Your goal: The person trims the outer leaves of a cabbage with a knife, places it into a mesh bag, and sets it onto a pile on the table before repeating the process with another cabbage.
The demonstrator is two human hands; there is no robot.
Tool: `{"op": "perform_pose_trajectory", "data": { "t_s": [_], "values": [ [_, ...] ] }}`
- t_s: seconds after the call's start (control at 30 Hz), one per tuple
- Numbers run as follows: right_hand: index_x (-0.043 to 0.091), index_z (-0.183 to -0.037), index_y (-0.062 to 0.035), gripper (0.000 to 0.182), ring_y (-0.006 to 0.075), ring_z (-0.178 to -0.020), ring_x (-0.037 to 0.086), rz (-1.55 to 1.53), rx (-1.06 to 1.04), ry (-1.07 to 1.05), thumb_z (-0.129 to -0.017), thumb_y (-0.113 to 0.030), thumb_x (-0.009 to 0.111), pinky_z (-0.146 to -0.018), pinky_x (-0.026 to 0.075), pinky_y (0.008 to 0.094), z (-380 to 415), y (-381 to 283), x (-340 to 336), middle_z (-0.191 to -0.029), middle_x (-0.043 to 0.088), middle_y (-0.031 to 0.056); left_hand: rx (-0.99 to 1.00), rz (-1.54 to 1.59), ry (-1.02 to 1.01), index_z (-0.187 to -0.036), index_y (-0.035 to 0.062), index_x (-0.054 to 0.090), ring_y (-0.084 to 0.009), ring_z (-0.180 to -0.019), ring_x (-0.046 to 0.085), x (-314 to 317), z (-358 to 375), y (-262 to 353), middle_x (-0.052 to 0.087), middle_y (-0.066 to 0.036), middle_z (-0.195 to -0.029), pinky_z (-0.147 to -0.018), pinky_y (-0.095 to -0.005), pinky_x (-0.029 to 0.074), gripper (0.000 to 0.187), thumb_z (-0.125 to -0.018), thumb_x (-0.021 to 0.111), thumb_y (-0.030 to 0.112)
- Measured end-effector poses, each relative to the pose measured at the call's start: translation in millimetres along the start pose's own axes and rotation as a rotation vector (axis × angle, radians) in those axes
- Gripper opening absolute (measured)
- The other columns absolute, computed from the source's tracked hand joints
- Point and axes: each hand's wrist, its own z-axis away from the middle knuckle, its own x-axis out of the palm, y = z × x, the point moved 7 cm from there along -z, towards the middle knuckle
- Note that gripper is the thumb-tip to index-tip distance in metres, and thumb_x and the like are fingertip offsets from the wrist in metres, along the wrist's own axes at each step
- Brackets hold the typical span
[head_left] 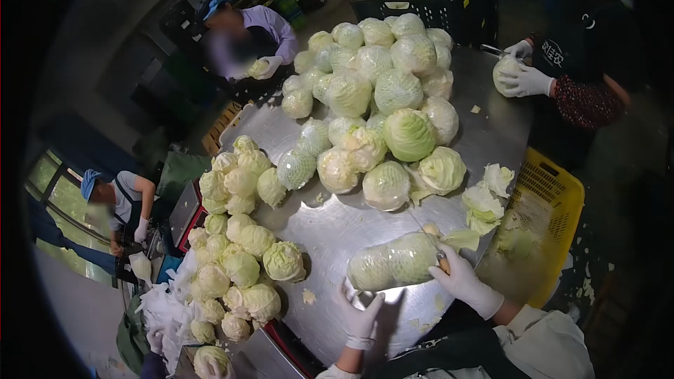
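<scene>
A clear-wrapped roll of cabbages (393, 263) spans the space between my two white-gloved hands, above the near part of the metal table. My left hand (360, 317) is at its lower left end, fingers against the wrap and thumb apart from them. At the right end, my right hand (465, 282) presses on the roll and has its fingers closed around a tool with a wooden handle (443, 262); its blade, if any, is hidden. Just behind the roll lie loose cabbage leaves (484, 207) and a trimmed cabbage (441, 170).
Wrapped cabbages (349, 94) are heaped at the back of the metal table (319, 221). Unwrapped cabbages (239, 264) crowd the left side. A yellow crate (562, 189) stands at right. One co-worker's gloved hand (526, 82) holds a cabbage; two other people work at left.
</scene>
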Motion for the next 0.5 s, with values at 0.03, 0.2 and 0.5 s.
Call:
{"op": "perform_pose_trajectory", "data": {
  "t_s": [0.03, 0.2, 0.5],
  "values": [
    [0.047, -0.136, 0.0005, 0.051, 0.0429, -0.091, 0.066, 0.038, -0.065, -0.003, -0.095, -0.024, 0.064, -0.079, 0.052, 0.0473, -5, -11, 2, -0.101, 0.066, 0.0272, 0.205, -0.237, -0.075, -0.154, 0.0036, 0.028, -0.0377, -0.141, 0.034, -7, -18, 11, 0.034, -0.022, -0.147, -0.116, -0.0484, 0.034, 0.111, -0.068, 0.092, 0.032],
    [0.050, -0.132, -0.0011, 0.045, 0.0440, -0.086, 0.065, 0.120, -0.208, -0.051, -0.095, -0.024, 0.063, -0.076, 0.051, 0.0479, -52, -20, 6, -0.094, 0.066, 0.0250, 0.401, -0.367, -0.353, -0.154, -0.0027, 0.028, -0.0417, -0.139, 0.036, 17, -79, 14, 0.035, -0.026, -0.146, -0.116, -0.0469, 0.034, 0.129, -0.055, 0.095, 0.045],
    [0.050, -0.121, 0.0031, 0.035, 0.0437, -0.090, 0.068, 0.089, 0.178, -0.460, -0.100, -0.024, 0.054, -0.079, 0.052, 0.0513, 15, -50, 37, -0.096, 0.067, 0.0264, 0.166, -0.777, -0.122, -0.150, 0.0084, 0.033, -0.0392, -0.103, 0.057, 37, -40, 22, 0.047, -0.020, -0.114, -0.081, -0.0454, 0.053, 0.129, -0.045, 0.096, 0.052]
  ]
}}
